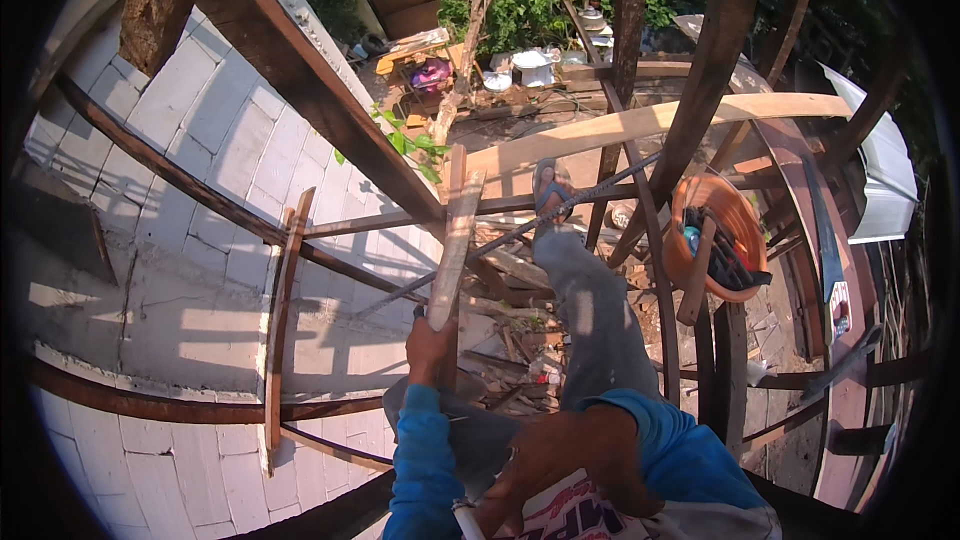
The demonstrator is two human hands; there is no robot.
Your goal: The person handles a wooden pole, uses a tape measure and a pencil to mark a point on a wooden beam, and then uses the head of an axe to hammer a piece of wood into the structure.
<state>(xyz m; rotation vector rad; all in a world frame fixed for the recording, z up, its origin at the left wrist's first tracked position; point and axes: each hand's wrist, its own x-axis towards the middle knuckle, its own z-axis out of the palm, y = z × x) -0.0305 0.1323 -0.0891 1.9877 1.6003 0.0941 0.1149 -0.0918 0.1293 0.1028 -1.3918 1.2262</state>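
My left hand (428,350) is wrapped round the lower end of a pale wooden board (460,250), which points away from me beside a darker upright timber. Across my body comes my right arm, and my right hand (500,500) is low by my waist, next to a slim white rod-like thing (467,520). Its fingers are mostly hidden, so I cannot tell whether it grips that thing. Printed light-coloured cloth (575,512) lies under the right forearm. My foot in a sandal (550,190) rests by a thin crossing beam.
I am high among dark timber beams (320,70). An orange bucket (684,265) with tools hangs at the right, and a handsaw (830,240) lies along a board beyond it. A white block wall (210,150) stands left. Wood scraps (515,340) litter the ground below.
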